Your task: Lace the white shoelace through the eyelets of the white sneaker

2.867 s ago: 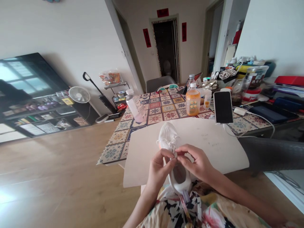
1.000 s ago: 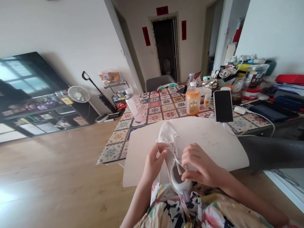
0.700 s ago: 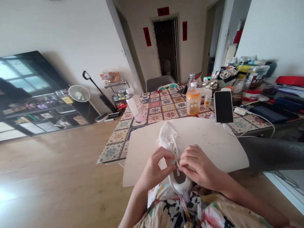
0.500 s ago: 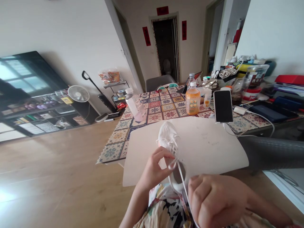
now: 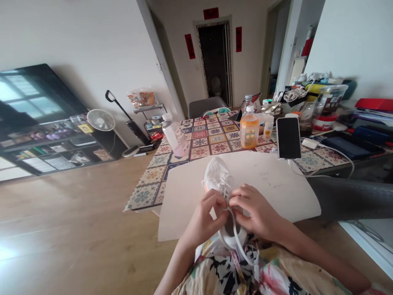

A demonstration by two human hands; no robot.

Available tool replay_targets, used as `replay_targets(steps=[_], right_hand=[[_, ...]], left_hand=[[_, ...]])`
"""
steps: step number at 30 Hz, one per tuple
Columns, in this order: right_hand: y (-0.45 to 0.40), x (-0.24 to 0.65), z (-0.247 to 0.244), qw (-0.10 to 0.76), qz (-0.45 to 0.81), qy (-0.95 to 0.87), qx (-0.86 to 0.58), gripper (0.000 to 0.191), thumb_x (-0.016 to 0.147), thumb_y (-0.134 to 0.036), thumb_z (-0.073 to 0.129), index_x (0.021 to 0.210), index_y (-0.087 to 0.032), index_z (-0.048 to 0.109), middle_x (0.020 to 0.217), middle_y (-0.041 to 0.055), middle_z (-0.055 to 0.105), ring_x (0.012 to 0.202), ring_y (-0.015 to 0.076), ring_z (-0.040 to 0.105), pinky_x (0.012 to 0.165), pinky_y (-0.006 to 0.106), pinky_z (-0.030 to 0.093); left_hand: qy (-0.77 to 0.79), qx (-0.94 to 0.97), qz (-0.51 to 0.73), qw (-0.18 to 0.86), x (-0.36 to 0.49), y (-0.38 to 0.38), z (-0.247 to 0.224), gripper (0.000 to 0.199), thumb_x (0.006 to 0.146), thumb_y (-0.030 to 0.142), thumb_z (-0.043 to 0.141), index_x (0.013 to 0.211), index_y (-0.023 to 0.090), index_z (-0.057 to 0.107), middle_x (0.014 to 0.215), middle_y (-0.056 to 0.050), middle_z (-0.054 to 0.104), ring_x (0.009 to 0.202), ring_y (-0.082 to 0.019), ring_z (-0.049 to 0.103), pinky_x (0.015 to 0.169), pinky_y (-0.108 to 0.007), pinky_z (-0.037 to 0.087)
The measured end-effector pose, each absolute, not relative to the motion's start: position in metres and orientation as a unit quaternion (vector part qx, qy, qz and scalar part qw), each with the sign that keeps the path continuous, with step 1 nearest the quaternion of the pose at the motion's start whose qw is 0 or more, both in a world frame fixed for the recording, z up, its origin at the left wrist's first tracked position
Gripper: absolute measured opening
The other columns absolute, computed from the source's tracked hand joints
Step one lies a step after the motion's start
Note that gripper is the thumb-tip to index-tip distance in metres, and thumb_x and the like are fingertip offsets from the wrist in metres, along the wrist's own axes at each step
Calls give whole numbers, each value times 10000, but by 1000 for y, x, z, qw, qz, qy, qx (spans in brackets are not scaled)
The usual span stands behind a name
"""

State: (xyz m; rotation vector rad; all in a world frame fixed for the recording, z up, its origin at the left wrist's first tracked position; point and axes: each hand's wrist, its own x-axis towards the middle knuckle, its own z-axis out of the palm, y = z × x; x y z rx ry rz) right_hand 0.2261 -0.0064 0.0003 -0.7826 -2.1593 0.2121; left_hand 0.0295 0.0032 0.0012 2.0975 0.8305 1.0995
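Note:
A white sneaker (image 5: 216,171) lies on a large white sheet (image 5: 187,205), its toe pointing away from me and its heel at my lap. My left hand (image 5: 208,211) pinches the white shoelace at the top of the lacing, on the left side. Opposite it, my right hand (image 5: 253,209) is closed at the same spot, fingertips at the lace near the tongue. From between the hands a loose length of shoelace (image 5: 239,241) curves down over the shoe's opening onto my flowered clothing. The fingertips partly hide the upper eyelets.
A pink-tinted clear bottle (image 5: 176,135) and an orange drink bottle (image 5: 249,129) stand beyond the sheet on the patterned tablecloth (image 5: 199,143). A phone on a stand (image 5: 288,138) is at the right, with a white cable. Jars and folders crowd the right back.
My right hand has moved up and left from near my lap to the shoe's lacing, beside my left hand. The shoelace, formerly pulled straight, now hangs slack in a curve.

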Motion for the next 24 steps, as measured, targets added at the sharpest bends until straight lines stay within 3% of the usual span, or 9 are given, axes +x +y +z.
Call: replay_targets(steps=[9, 13, 19, 21, 24], right_hand=[[-5, 220, -5, 423, 53, -844, -326, 135, 905, -90, 496, 941, -217, 527, 935, 49, 652, 854, 217, 575, 783, 353, 410], [-5, 217, -9, 469, 72, -807, -351, 128, 912, -103, 447, 930, -221, 495, 884, 45, 632, 824, 222, 565, 775, 361, 416], [-3, 221, -12, 479, 38, -803, -353, 112, 935, -160, 496, 955, -241, 571, 1144, 67, 621, 1115, 274, 524, 972, 450, 353], [-2, 223, -13, 497, 65, -790, -353, 113, 947, -175, 490, 945, -245, 579, 1146, 64, 610, 1132, 270, 518, 997, 456, 346], [0, 224, -15, 540, 201, -741, -343, 150, 1001, -257, 438, 897, -230, 541, 1068, 66, 594, 1035, 230, 562, 927, 387, 434]], left_hand=[[289, 790, 427, 333, 31, 4, 4, 129, 885, 167, 572, 781, 199, 503, 858, -28, 529, 760, -161, 509, 703, -280, 452], [288, 786, 416, 355, 29, 6, 2, 244, 929, 343, 552, 741, 199, 491, 870, -49, 526, 778, -183, 504, 707, -305, 454], [277, 756, 431, 408, 26, 7, -1, 396, 916, 537, 581, 747, 181, 619, 892, -62, 547, 845, -203, 549, 794, -334, 466], [276, 739, 438, 430, 24, 7, -2, 437, 888, 574, 606, 697, 181, 621, 880, -63, 543, 839, -207, 549, 795, -340, 465], [265, 715, 447, 467, 21, 7, -5, 506, 848, 624, 624, 607, 181, 590, 845, -63, 527, 804, -206, 537, 748, -339, 463]])
